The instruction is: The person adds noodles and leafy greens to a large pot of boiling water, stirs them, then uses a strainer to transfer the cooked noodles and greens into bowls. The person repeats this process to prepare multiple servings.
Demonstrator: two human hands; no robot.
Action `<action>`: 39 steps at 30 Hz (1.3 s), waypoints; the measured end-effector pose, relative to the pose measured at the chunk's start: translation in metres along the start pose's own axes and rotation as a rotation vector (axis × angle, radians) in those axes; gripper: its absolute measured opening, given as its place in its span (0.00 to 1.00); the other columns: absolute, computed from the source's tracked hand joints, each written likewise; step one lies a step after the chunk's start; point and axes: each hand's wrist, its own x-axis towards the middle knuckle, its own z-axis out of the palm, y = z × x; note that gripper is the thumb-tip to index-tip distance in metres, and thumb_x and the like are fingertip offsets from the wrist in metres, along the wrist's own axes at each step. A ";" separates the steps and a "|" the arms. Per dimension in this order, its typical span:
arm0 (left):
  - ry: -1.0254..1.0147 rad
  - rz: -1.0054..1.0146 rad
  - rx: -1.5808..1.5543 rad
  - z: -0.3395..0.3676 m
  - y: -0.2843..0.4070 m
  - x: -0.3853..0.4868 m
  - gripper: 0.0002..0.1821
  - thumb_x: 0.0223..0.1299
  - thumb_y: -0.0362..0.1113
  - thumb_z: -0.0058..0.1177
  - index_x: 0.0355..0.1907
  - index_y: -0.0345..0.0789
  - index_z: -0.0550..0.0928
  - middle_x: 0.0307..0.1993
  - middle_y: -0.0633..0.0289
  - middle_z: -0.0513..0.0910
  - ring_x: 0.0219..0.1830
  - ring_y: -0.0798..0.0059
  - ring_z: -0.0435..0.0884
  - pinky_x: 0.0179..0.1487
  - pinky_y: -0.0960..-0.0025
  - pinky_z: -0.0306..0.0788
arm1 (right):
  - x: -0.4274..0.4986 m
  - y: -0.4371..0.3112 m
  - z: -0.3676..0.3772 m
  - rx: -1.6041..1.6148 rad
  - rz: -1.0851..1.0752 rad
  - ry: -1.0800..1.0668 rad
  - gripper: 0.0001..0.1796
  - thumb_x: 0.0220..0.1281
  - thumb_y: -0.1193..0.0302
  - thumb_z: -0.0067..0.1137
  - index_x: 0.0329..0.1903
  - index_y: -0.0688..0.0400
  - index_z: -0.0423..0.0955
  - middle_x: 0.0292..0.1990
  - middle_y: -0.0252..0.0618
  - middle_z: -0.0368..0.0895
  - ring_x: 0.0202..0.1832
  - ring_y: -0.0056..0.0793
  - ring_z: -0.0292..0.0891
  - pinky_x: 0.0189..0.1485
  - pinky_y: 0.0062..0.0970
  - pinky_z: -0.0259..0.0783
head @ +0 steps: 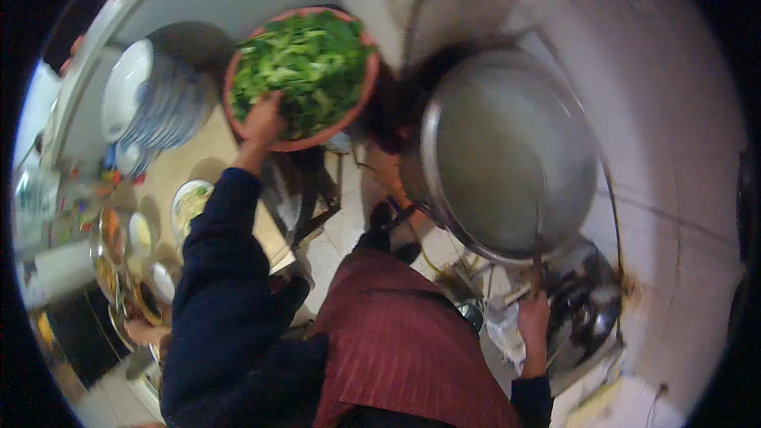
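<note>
My left hand reaches over the near rim of a reddish round basin and touches the chopped leafy greens heaped in it. The fingertips are blurred among the leaves, so whether they grip any cannot be told. On the right, my right hand is closed round the wooden handle of a long utensil. Its thin metal shaft leans over the near rim of a large metal pot and goes down into cloudy, steaming liquid; its far end is hidden.
A tall stack of bowls stands left of the basin. A plate of food and several small bowls of ingredients sit nearer on the table. Another person's hand is at the lower left. Metal cookware lies right of my right hand.
</note>
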 end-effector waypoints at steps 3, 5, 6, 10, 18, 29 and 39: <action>0.234 0.157 -0.049 -0.005 -0.017 0.026 0.24 0.47 0.25 0.54 0.51 0.41 0.82 0.39 0.49 0.85 0.45 0.43 0.83 0.50 0.50 0.76 | 0.033 -0.007 0.015 0.047 -0.079 -0.166 0.09 0.59 0.71 0.55 0.31 0.65 0.73 0.35 0.56 0.80 0.33 0.50 0.78 0.35 0.44 0.72; 0.228 0.248 -0.193 -0.018 -0.031 0.039 0.18 0.47 0.25 0.52 0.43 0.38 0.85 0.41 0.51 0.87 0.47 0.49 0.84 0.51 0.56 0.76 | 0.058 -0.029 0.022 0.557 0.401 -0.554 0.14 0.59 0.73 0.55 0.18 0.59 0.69 0.26 0.43 0.78 0.24 0.33 0.75 0.25 0.33 0.68; 0.210 0.230 -0.194 -0.024 -0.039 0.041 0.16 0.47 0.26 0.52 0.41 0.38 0.86 0.38 0.53 0.87 0.45 0.52 0.85 0.49 0.59 0.77 | 0.066 -0.044 0.028 0.727 0.408 -0.614 0.13 0.61 0.73 0.54 0.19 0.58 0.69 0.24 0.39 0.75 0.22 0.29 0.72 0.23 0.29 0.65; 0.297 0.150 -0.250 -0.042 -0.063 0.053 0.14 0.49 0.27 0.54 0.40 0.39 0.88 0.35 0.56 0.88 0.38 0.59 0.87 0.45 0.64 0.77 | 0.077 -0.100 0.046 1.607 0.792 -0.897 0.11 0.64 0.75 0.54 0.24 0.57 0.68 0.20 0.30 0.68 0.17 0.20 0.64 0.20 0.22 0.61; 0.166 -0.025 -0.995 -0.098 -0.028 0.034 0.09 0.60 0.23 0.58 0.43 0.31 0.83 0.38 0.67 0.83 0.34 0.80 0.79 0.37 0.75 0.73 | 0.011 -0.051 0.018 1.867 0.656 -1.050 0.14 0.66 0.74 0.56 0.51 0.68 0.69 0.22 0.27 0.66 0.16 0.14 0.60 0.16 0.18 0.58; -0.119 0.427 -1.207 -0.085 0.269 -0.068 0.09 0.57 0.24 0.59 0.42 0.30 0.85 0.37 0.64 0.85 0.38 0.78 0.81 0.43 0.74 0.75 | -0.047 0.018 0.019 0.999 0.324 -0.300 0.08 0.64 0.74 0.54 0.44 0.58 0.67 0.21 0.28 0.66 0.14 0.15 0.60 0.14 0.21 0.59; -0.269 0.570 -0.827 0.014 0.372 -0.104 0.14 0.59 0.30 0.62 0.48 0.32 0.86 0.43 0.58 0.87 0.45 0.76 0.83 0.51 0.71 0.75 | -0.034 0.063 0.100 0.758 0.070 0.004 0.08 0.66 0.73 0.53 0.45 0.57 0.66 0.22 0.29 0.68 0.17 0.18 0.63 0.17 0.24 0.60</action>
